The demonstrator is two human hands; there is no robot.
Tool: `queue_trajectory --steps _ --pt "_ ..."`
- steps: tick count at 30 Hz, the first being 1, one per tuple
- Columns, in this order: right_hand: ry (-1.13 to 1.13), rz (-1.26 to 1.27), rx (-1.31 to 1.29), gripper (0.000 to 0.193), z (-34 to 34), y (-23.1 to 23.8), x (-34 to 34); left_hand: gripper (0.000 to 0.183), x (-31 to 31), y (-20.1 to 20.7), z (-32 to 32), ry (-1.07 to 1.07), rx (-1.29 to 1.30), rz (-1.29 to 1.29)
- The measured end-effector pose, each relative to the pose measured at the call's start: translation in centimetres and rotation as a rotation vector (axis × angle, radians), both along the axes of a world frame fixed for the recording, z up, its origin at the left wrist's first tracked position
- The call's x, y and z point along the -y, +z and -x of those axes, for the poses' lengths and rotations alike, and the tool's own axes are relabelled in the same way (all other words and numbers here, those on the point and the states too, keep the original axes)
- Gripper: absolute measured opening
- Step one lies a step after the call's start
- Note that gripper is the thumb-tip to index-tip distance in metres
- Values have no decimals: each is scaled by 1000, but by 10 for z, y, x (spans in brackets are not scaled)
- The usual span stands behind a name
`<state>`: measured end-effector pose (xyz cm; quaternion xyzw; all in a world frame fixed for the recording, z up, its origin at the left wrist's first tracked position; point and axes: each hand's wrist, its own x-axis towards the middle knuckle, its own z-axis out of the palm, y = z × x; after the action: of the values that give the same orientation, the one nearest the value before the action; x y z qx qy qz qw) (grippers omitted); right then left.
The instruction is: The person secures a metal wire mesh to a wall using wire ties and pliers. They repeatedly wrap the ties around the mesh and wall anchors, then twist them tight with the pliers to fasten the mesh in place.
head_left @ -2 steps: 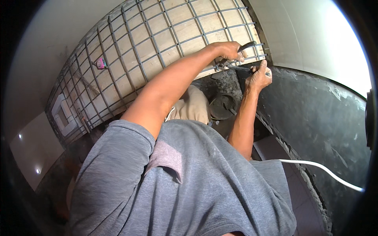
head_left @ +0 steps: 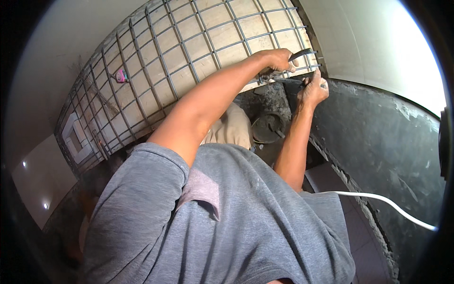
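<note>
Each of my hands grips one dark handle of what looks like a pair of pincers (head_left: 299, 55). My left hand (head_left: 280, 60) is closed round the upper handle, whose curved end sticks out past my fingers. My right hand (head_left: 314, 90) is closed on the lower handle, thumb pointing up. The two handles are spread apart. The tool's head lies at the near edge of the steel bar mesh (head_left: 183, 47), close to its right corner. My left hand partly covers the head, so I cannot tell what its jaws hold.
Pale wooden boards (head_left: 222, 33) lie under the mesh. A small pink object (head_left: 121, 75) rests among the bars at left. Below the mesh edge stands a dark round bucket (head_left: 266, 135). A dark rough wall (head_left: 378, 128) runs along the right, with a white cable (head_left: 388, 201) near it.
Both hands have shifted slightly to the right with the tool. The upper handle's end has risen a little and stays in my left hand.
</note>
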<state>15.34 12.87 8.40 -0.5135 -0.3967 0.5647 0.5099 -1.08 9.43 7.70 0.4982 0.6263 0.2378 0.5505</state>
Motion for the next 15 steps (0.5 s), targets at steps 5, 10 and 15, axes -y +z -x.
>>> queue_trajectory --steps 5,10,15 --pt "63 58 -7 30 7 -12 -21 45 -3 -13 -4 56 21 -2" --pt "63 186 -156 22 1 -25 -32 43 0 -16 -9 112 23 -33" --pt "229 47 -391 19 14 -12 -30 39 -14 -22 -25 -91 -216 -15"
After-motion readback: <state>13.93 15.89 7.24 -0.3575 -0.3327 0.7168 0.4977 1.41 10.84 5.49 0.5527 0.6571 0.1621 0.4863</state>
